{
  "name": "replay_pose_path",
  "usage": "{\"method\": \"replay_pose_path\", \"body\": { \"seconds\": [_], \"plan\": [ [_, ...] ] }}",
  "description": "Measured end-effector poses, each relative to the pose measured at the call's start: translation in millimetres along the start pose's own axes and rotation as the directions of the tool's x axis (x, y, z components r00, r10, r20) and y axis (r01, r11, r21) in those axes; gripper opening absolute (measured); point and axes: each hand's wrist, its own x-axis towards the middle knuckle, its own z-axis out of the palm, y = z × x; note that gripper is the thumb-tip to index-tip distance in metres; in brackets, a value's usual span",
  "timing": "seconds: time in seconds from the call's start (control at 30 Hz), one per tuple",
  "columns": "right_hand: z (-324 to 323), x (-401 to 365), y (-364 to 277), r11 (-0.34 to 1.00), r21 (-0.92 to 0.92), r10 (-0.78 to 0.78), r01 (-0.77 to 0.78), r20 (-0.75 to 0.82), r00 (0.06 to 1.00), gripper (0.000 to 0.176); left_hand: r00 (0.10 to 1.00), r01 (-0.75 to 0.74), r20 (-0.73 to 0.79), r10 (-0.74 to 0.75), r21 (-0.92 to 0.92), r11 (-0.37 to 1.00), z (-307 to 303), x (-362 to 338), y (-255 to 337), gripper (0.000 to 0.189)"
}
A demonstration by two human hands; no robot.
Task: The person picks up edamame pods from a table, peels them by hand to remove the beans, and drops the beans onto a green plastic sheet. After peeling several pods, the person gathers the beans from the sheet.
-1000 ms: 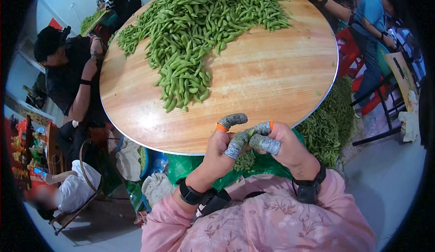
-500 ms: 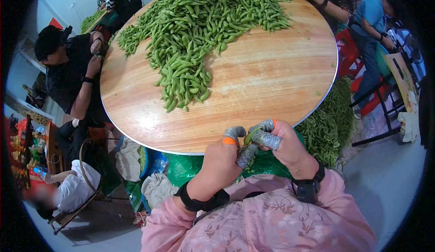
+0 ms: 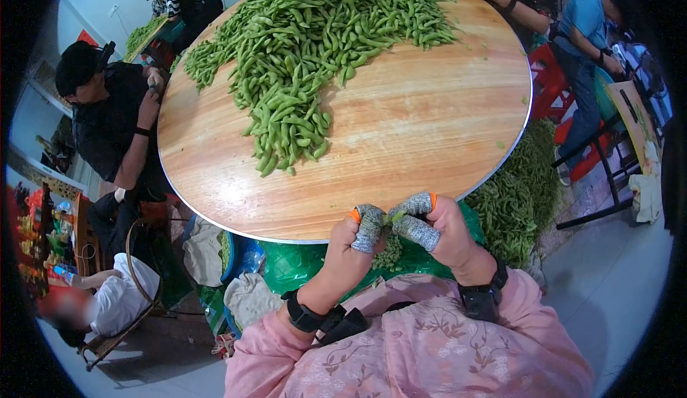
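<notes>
My left hand [image 3: 349,249] and my right hand [image 3: 451,235] meet just off the near edge of the round table, fingers closed. Grey knitted finger sleeves with orange bands cover the working fingers. Pinched between the fingertips of both hands is a green edamame pod [image 3: 390,219], mostly hidden by them. Below it, shelled green beans [image 3: 388,253] lie on green plastic [image 3: 290,265] at my lap. A large heap of edamame pods [image 3: 300,61] spreads over the far and left part of the wooden table [image 3: 422,126].
A person in black [image 3: 107,112] sits at the table's left edge, and another person's arm [image 3: 526,17] reaches in at the far right. Piled pods [image 3: 512,190] lie on the floor to my right. Cloth-covered tubs [image 3: 204,251] stand below left.
The pod was longer and plainly visible between my fingers; now only a bit shows. My left hand has turned and moved up slightly, uncovering the shelled beans below.
</notes>
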Motion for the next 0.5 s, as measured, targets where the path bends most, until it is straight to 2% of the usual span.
{"method": "replay_pose_path", "body": {
  "seconds": [0.03,0.1,0.13,0.2,0.33,0.43,0.5],
  "plan": [
    [-0.5,0.3,-1.3,1.000,-0.006,-0.002,0.002,0.008,1.000,0.010,1.000,-0.001,0.000,0.001,0.002,1.000,-2.0,0.0,1.2,0.015],
    [-2.5,0.7,-2.4,0.999,0.020,0.034,-0.035,0.018,0.999,0.010,0.957,0.279,0.171,-0.233,-0.335,0.900,-7.7,-0.3,5.1,0.017],
    [-3.6,0.9,-3.0,0.996,0.046,0.071,-0.072,0.029,0.997,0.010,0.957,0.278,0.172,-0.232,-0.333,0.901,-8.7,0.7,7.5,0.017],
    [-4.4,0.3,-3.5,0.993,0.073,0.088,-0.090,0.037,0.995,0.011,0.968,0.158,0.199,-0.150,-0.025,0.987,-10.2,2.5,11.4,0.019],
    [-4.0,-1.5,-3.7,0.980,0.145,0.123,-0.132,0.072,0.990,0.013,0.967,0.150,0.215,-0.138,-0.042,0.988,-12.3,0.5,7.3,0.019],
    [-6.2,-2.3,-3.7,0.969,0.171,0.167,-0.181,0.097,0.981,0.015,0.981,0.129,0.149,-0.127,-0.001,0.992,-9.3,1.3,7.1,0.020],
    [-7.7,-2.1,-8.4,0.966,0.164,0.184,-0.202,0.119,0.976,0.016,0.985,-0.022,0.170,-0.004,0.152,0.988,-9.6,1.7,6.0,0.021]
  ]
}}
